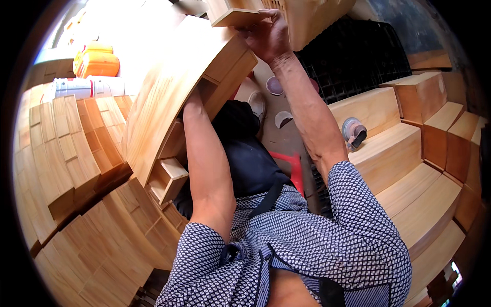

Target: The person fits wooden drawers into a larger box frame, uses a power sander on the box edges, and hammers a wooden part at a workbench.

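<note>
A long pale wooden cabinet [158, 87] with several openings along its side lies slanted across my lap, up to the left. Into one of those openings [205, 91] goes my left forearm; the wrist [193, 105] shows at the edge, while the fingers are hidden inside. Up at the far end, my right hand [268, 38] is closed on the edge of a small flat wooden board [239, 18], with the thumb on top. The board is held tilted, just over the cabinet's end. A small wooden drawer [173, 176] sticks out of the cabinet's near end.
Stacked wooden pieces [76, 250] fill the left. On the right, wooden boxes [378, 138] carry a small sanding tool [354, 132]. Beyond are a black plastic crate [353, 56], orange cans [97, 61] and white buckets [71, 88]. Round sanding discs [274, 85] lie on the floor.
</note>
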`<state>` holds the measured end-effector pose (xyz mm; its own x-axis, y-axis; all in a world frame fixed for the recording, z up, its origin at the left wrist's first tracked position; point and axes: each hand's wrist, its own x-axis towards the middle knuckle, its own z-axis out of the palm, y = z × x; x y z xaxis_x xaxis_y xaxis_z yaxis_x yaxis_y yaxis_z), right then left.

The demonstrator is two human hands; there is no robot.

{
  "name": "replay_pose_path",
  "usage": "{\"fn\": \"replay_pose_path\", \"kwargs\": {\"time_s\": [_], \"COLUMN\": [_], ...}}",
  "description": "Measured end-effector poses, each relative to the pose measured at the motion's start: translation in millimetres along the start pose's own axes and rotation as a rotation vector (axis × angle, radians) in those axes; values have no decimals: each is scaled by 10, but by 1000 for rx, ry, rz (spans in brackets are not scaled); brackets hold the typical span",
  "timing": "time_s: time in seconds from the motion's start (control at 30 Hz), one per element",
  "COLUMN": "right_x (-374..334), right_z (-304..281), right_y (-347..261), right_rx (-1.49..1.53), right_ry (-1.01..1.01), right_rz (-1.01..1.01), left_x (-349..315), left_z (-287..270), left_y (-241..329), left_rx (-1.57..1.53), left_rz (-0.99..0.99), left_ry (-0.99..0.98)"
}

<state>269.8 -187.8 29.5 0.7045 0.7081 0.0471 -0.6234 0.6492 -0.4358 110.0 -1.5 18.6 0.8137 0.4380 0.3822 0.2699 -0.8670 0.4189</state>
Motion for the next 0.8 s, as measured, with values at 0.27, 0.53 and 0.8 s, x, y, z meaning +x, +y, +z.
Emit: {"fn": "replay_pose_path", "kwargs": {"time_s": [0.27, 0.53, 0.8], "right_x": [16, 16, 21], "right_z": [102, 66, 70], "right_y": [62, 64, 105], "right_rx": [77, -27, -81], "right_ry": [94, 78, 116], "right_rz": [-27, -49, -69], "left_x": [-47, -33, 20], "left_z": [-87, -108, -108], "left_y": [-18, -5, -3], "left_rx": [-12, -16, -31], "left_rz": [27, 62, 103], "left_ry": [32, 40, 42]}}
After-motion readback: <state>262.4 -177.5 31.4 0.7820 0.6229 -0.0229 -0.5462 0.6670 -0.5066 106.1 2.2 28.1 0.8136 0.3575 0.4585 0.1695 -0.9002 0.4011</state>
